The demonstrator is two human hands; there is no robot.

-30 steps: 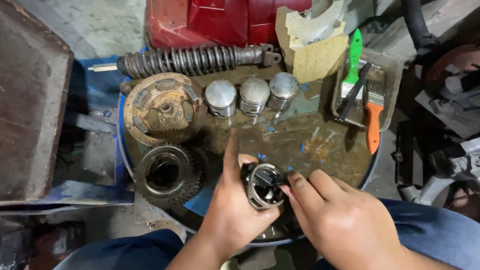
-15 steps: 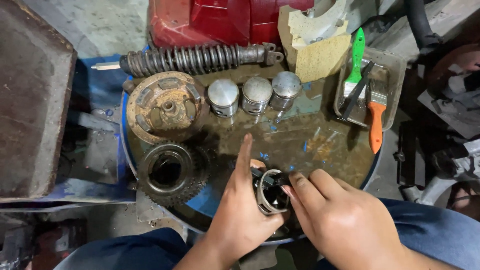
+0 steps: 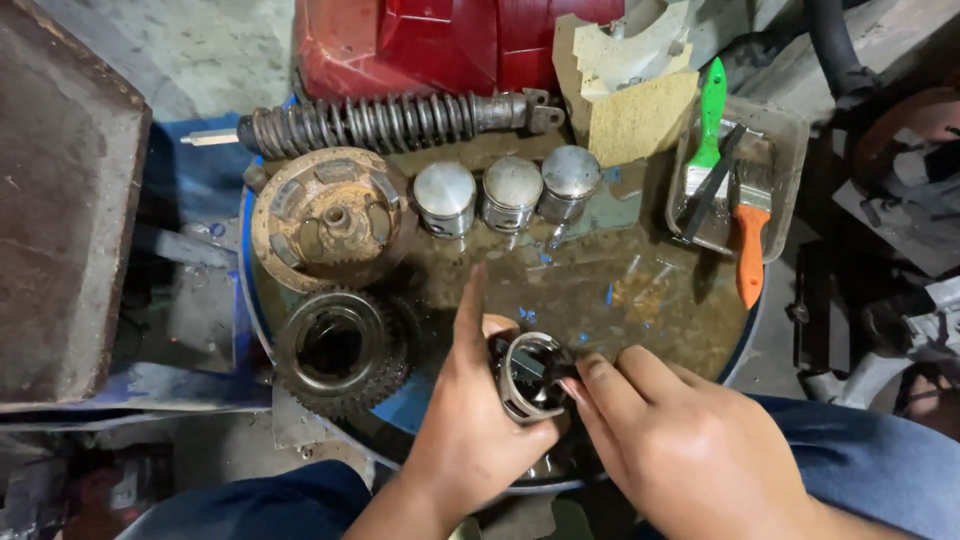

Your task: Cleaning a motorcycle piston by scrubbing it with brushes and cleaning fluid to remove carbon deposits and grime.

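Observation:
My left hand [image 3: 470, 430] grips a small round metal engine part [image 3: 528, 375], a ring-shaped piece tilted on its side, with the index finger pointing straight up. My right hand [image 3: 680, 450] touches the same part from the right with its fingertips at the rim. Both hands hover over the near edge of a greasy blue drum top [image 3: 640, 300]. Three silver pistons [image 3: 510, 192] stand in a row further back on the drum.
A rusty clutch disc [image 3: 330, 215] and a black toothed gear [image 3: 335, 345] lie at the left. A coil-spring shock absorber [image 3: 390, 122] lies along the back. A tray [image 3: 785, 130] at the right holds green-handled and orange-handled brushes. A red tank [image 3: 440, 40] stands behind.
The metal part has been turned from face-up to tilted on its side in my left hand. My right fingers have stayed at its rim. The view shifted slightly.

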